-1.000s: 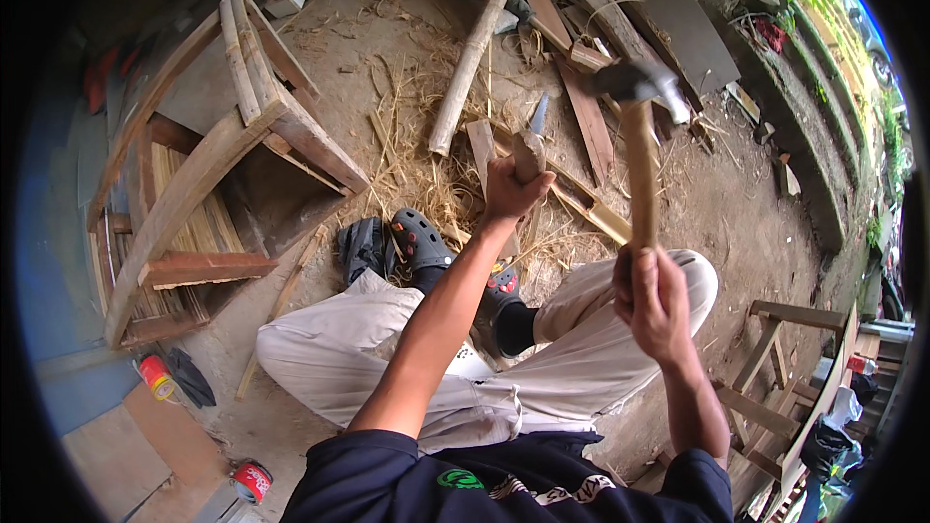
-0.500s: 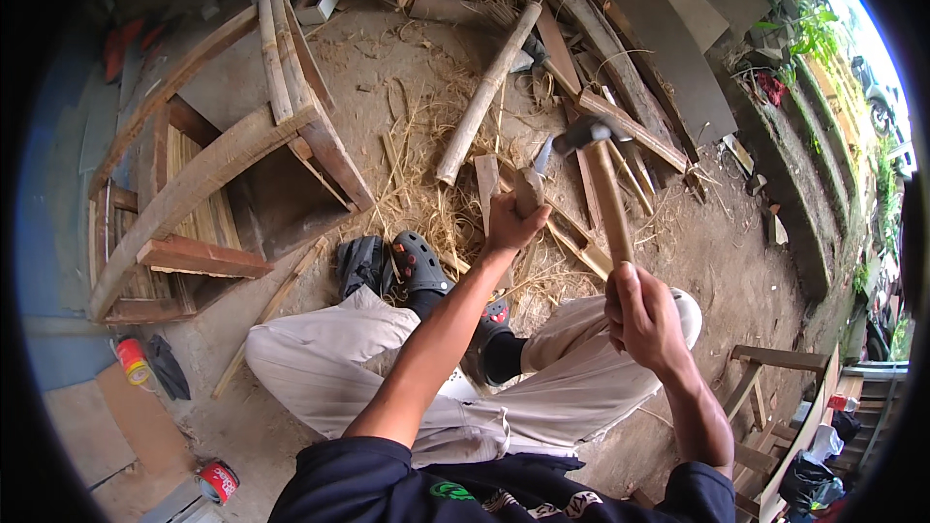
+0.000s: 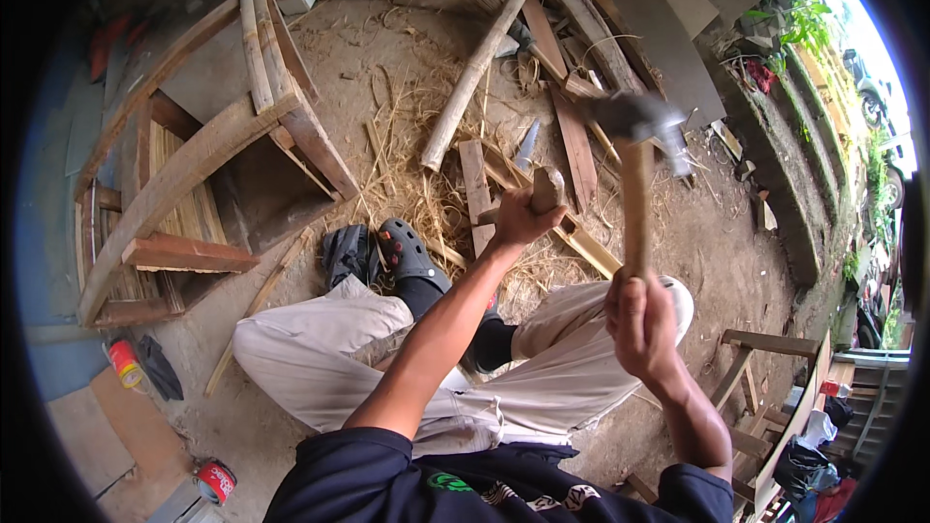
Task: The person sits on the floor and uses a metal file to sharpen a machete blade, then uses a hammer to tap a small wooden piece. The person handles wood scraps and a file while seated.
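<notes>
My right hand is closed around the wooden handle of a hammer. The hammer's dark metal head is up and blurred by motion. My left hand grips a short, thick wooden piece with a blunt end, like a tool handle; its lower end is hidden. Beneath my hands a long, pale, split wooden strip lies slantwise among shavings. A flat wooden board is beside the left hand, and a grey pointed blade lies just beyond it.
A wooden chair-like frame stands on the left. A peeled pole and several planks lie ahead. My shoe is near the shavings. Red cans sit lower left; a wooden frame is at lower right.
The hammer head has risen and swung to the right, away from the wooden piece. My left hand and the piece in it have shifted slightly right, and the whole view has slid a little left.
</notes>
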Demonstrator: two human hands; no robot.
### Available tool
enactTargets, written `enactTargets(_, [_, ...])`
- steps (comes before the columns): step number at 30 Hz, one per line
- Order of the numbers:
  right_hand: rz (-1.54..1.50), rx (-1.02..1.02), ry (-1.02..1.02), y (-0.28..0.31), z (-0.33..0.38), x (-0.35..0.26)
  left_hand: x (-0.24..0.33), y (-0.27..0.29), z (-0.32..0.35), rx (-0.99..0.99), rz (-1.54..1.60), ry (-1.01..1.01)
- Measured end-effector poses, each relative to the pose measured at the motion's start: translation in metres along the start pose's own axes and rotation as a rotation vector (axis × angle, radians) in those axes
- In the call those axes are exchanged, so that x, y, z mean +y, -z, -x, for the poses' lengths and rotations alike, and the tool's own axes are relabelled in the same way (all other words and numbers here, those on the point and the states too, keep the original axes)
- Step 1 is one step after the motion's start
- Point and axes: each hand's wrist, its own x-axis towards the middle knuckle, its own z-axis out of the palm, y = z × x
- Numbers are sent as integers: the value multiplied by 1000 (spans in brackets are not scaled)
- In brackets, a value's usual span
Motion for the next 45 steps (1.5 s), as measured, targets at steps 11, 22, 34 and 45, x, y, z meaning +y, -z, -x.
enactTargets(11, [-24,-58,-172,3,4,16,1,8,-1,-70,48,37])
enactTargets(22, [50,-170,-346,-1,-6,18,-2,28,-16,-25,-9,-19])
enactTargets(34, [-53,-49,-361,-11,-11,32,-11,26,-11,-53,0,-24])
enactTargets(45, [-74,-11,-324,-6,-9,13,-16,23,-8,-114,89,-178])
